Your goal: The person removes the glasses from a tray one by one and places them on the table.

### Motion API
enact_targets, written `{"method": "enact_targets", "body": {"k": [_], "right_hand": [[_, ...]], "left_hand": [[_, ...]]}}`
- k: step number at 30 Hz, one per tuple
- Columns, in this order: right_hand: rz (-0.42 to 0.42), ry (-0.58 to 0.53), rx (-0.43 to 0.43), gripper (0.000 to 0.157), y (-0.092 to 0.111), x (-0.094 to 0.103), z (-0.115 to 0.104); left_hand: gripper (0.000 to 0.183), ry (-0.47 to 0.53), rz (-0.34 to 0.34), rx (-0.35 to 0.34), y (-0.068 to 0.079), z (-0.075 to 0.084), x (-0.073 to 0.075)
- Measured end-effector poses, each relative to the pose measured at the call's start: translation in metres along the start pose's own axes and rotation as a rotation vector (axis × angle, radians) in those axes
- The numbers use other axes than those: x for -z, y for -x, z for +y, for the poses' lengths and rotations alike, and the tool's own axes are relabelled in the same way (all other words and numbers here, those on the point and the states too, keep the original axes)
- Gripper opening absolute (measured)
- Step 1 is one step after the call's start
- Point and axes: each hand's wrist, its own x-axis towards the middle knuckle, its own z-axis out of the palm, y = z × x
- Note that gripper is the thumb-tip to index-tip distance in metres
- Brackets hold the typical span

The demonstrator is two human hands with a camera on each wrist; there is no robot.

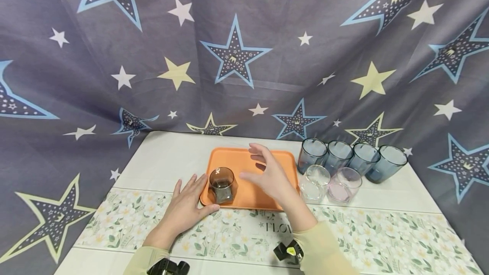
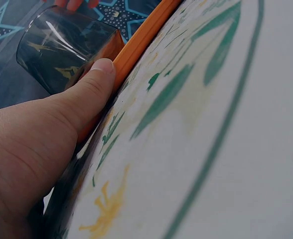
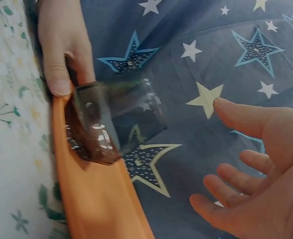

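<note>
— So where's the glass [image 1: 221, 184]?
— Upright on the tray's [image 1: 267, 160] near-left corner. Left hand [image 1: 186, 209] lies flat just left, thumb against the tray's edge. Right hand [image 1: 269, 175] hovers right of it, fingers spread, grasping nothing.

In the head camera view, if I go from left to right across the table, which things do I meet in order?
Left hand → dark glass on the orange tray → right hand → clear glass → pink glass → the rightmost blue glass.
</note>
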Motion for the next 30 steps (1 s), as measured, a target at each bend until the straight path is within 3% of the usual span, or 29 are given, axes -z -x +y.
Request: {"method": "enact_targets", "body": {"k": [9, 30], "right_hand": [[-0.029, 0.034, -0.046, 0.089, 0.0, -0.015, 0.012], [-0.181, 0.062, -0.041, 0.102, 0.004, -0.041, 0.03]], "left_hand": [[0.109, -0.003, -0.002, -0.001, 0.0, 0.0, -0.001], [0.108, -0.013, -0.001, -0.003, 0.001, 0.002, 0.001]]}}
